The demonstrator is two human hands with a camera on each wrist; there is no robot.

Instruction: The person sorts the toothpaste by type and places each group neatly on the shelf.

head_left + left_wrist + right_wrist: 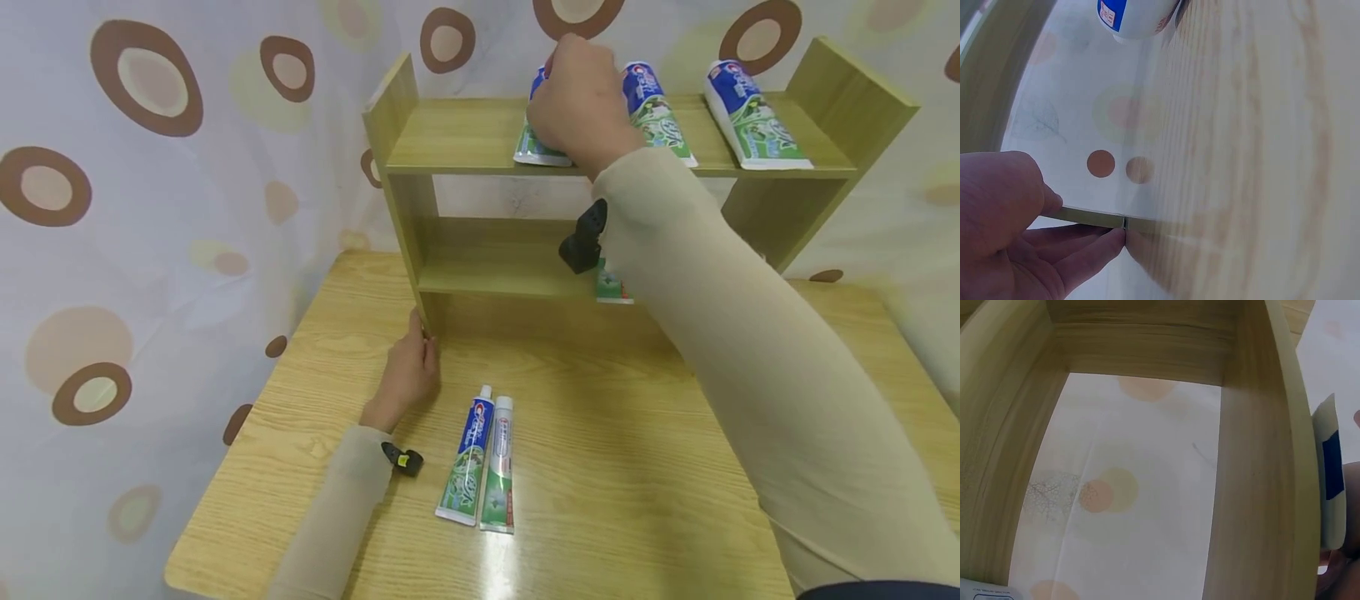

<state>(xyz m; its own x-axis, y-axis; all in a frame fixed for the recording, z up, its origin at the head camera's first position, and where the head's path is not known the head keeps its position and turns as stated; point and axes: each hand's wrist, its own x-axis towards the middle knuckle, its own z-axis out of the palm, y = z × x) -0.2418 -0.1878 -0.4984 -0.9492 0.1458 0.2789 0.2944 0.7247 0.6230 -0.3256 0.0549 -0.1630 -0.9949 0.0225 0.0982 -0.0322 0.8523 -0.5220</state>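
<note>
My right hand grips a blue, white and green toothpaste tube over the left part of the top shelf, covering much of it. In the right wrist view, this tube's pale end shows along the shelf edge, against the fingers. Down at the table, my left hand holds the low left side panel of the wooden rack. The left wrist view has its thumb and fingers on either side of the panel's edge.
Two similar tubes lie on the top shelf, one in the middle and one at the right. A green-ended tube on the lower shelf is partly hidden by my right arm. Two tubes, one blue-topped and one white-topped, lie on the table.
</note>
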